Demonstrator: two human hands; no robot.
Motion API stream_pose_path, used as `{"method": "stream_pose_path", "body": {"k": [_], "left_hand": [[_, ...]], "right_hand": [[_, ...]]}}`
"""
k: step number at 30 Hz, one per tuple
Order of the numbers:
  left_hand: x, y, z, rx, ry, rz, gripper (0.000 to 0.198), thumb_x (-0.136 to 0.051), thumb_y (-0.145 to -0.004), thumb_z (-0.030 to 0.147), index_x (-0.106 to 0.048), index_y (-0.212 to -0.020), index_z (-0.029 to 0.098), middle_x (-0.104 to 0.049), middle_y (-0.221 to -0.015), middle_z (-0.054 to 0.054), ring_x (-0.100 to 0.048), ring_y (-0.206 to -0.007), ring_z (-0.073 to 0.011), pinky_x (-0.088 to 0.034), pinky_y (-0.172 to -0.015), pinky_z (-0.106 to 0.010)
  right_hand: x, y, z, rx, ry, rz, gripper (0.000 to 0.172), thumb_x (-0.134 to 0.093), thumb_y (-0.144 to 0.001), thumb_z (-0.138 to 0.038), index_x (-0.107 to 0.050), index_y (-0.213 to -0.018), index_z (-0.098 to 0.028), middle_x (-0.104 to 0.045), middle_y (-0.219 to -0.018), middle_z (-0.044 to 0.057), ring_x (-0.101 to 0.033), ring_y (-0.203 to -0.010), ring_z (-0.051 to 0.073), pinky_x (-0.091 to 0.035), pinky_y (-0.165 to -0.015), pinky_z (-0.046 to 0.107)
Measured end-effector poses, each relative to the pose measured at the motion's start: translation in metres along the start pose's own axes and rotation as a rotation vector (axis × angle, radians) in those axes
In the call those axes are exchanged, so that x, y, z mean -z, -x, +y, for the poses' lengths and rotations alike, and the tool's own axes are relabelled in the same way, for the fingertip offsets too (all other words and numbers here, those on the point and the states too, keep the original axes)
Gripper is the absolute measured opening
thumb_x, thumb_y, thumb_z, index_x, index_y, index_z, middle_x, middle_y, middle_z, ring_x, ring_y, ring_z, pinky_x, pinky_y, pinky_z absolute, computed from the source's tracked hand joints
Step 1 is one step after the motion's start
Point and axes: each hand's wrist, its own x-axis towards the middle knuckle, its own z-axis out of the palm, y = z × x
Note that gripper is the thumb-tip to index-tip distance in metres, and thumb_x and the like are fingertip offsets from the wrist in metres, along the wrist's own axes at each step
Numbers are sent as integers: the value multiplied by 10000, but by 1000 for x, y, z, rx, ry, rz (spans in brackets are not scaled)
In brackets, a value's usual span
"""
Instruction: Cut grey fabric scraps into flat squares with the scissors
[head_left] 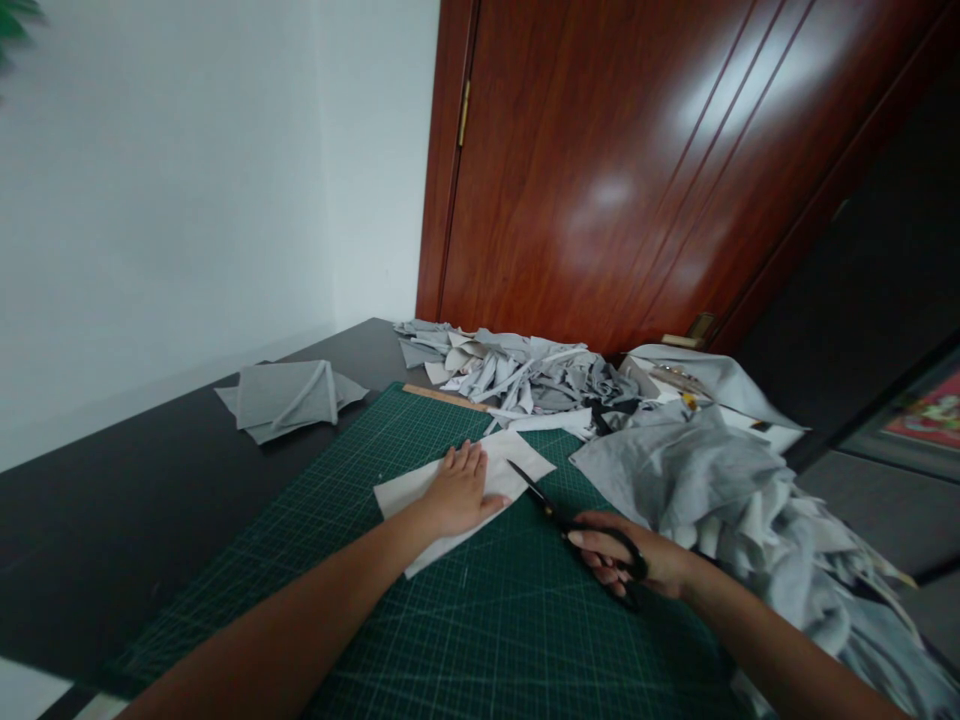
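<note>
A pale strip of fabric [517, 455] lies slantwise on a green cutting mat [480, 640] with a printed grid. My left hand [461, 490] rests flat on the strip, fingers stretched out and pressing it to the mat. In my right hand [611, 555] is a pair of black-handled scissors [536, 490], gripped by the finger loops. Their blades look closed together, and the tip reaches over the right part of the strip. Whether the tip touches the fabric I cannot tell.
Grey and white fabric scraps [525, 370] are heaped at the back edge. A grey cloth pile [690, 470] spreads along the right, beside a white box [765, 430]. Folded grey fabric pieces [289, 395] lie on the dark table [187, 480]. A wooden ruler [442, 396] lies along the mat's far edge.
</note>
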Motion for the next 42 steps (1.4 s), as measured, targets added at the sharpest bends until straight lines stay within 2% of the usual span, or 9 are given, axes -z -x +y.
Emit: {"method": "stream_pose_path", "body": {"k": [8, 12, 15, 18, 21, 24, 28, 31, 42], "left_hand": [[-4, -1, -1, 3, -11, 32, 837, -301, -926, 665, -355, -1443, 10, -282, -1530, -246, -185, -1442, -384, -161, -1150, -507], [1, 1, 1, -12, 12, 97, 775, -398, -915, 637, -413, -1390, 25, -356, -1492, -262, -234, -1422, -397, -177, -1132, -547], [10, 6, 8, -100, 84, 194, 609, -572, -843, 605, -543, -1206, 118, -555, -1300, -191, -434, -1283, -355, -311, -1073, -503], [16, 12, 17, -194, 156, 202, 396, -687, -791, 486, -578, -1004, 171, -606, -1077, -98, -548, -1076, -282, -436, -945, -392], [16, 13, 20, -211, 155, 177, 183, -627, -839, 291, -583, -963, 164, -598, -1033, -86, -558, -1020, -252, -449, -905, -359], [14, 11, 19, -222, 132, 166, 81, -552, -851, 161, -595, -919, 157, -600, -1008, -87, -558, -1000, -239, -442, -901, -350], [15, 9, 16, -235, 162, 142, 28, -582, -866, 195, -603, -871, 177, -605, -974, -62, -563, -978, -228, -440, -888, -342], [17, 10, 17, -219, 169, 135, 91, -634, -845, 235, -617, -907, 171, -612, -1005, -65, -561, -1006, -234, -437, -897, -338], [23, 11, 21, -275, 110, 125, 94, -541, -857, 131, -630, -870, 160, -628, -956, -77, -573, -958, -226, -439, -884, -332]], "right_hand": [[-4, 1, 1, -12, 13, 37, 439, -745, -737, -522, -457, -862, -215, -447, -622, -102, -354, -411, 28, -318, -344, 143], [-7, 3, -3, -32, 23, 53, 458, -750, -723, -533, -452, -870, -218, -448, -631, -104, -346, -402, 22, -308, -340, 143], [-6, 4, -5, -26, 41, 52, 461, -738, -729, -552, -454, -859, -213, -456, -642, -96, -355, -408, 23, -312, -343, 143], [-2, 4, -5, -30, 61, 44, 473, -708, -742, -593, -467, -863, -204, -474, -650, -86, -373, -413, 25, -327, -350, 144], [2, 5, -5, -50, 75, 14, 481, -674, -758, -626, -472, -844, -198, -492, -646, -76, -393, -419, 30, -366, -371, 152], [3, 5, -9, -66, 83, -14, 486, -646, -768, -649, -478, -804, -195, -499, -646, -65, -436, -441, 44, -395, -393, 164], [-1, 2, -20, -91, 124, -34, 513, -634, -751, -684, -500, -788, -190, -511, -641, -55, -485, -474, 61, -417, -408, 168], [-5, -4, -28, -119, 149, -26, 552, -639, -717, -717, -500, -773, -185, -503, -603, -63, -476, -455, 59, -456, -425, 179], [-9, -31, -41, -152, 154, -9, 586, -644, -703, -730, -526, -887, -186, -546, -648, -46, -523, -468, 80, -494, -436, 206]]}}
